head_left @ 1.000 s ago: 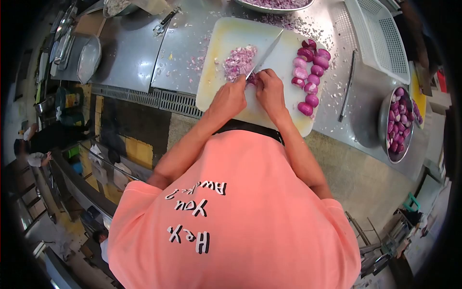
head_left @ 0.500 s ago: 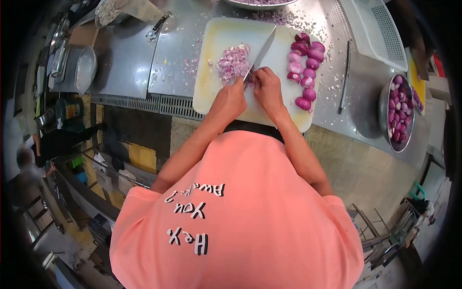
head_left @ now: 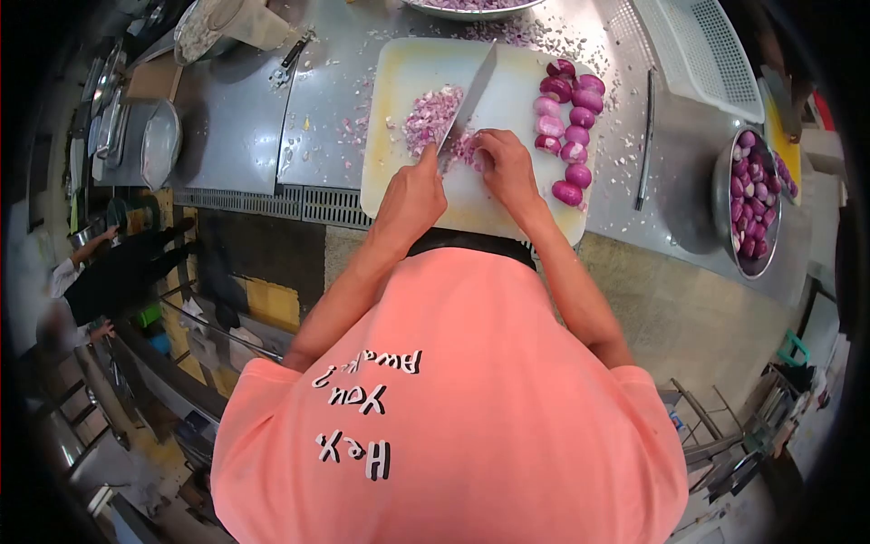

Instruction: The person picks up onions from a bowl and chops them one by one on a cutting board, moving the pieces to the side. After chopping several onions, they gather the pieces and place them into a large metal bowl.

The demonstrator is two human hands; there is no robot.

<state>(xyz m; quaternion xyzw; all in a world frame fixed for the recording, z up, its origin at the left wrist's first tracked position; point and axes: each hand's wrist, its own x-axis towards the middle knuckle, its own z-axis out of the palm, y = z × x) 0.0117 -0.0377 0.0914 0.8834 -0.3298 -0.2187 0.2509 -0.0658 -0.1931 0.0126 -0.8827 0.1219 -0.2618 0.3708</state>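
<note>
My left hand (head_left: 412,198) is wrapped around the handle of a kitchen knife (head_left: 472,89), its blade pointing up and away across the cutting board. My right hand (head_left: 509,170) has its fingers bunched at a partly cut red onion (head_left: 464,150), just right of the blade; the fingertips hide part of it. Left of the knife lies a heap of diced onion (head_left: 430,116). All this rests on a white cutting board (head_left: 507,82) with yellowed edges. Along its right side stand two rows of peeled red onions (head_left: 576,134).
A metal bowl of red onions (head_left: 767,258) stands at the right, near a white perforated basket (head_left: 716,63). A dark thin rod (head_left: 647,140) lies right of the board. Beyond the board is another bowl (head_left: 476,13) of chopped onion. Another person (head_left: 118,276) is at far left.
My left hand has moved slightly left and down with the knife, and the blade has come away from my right fingers. More cut pieces show between blade and right hand.
</note>
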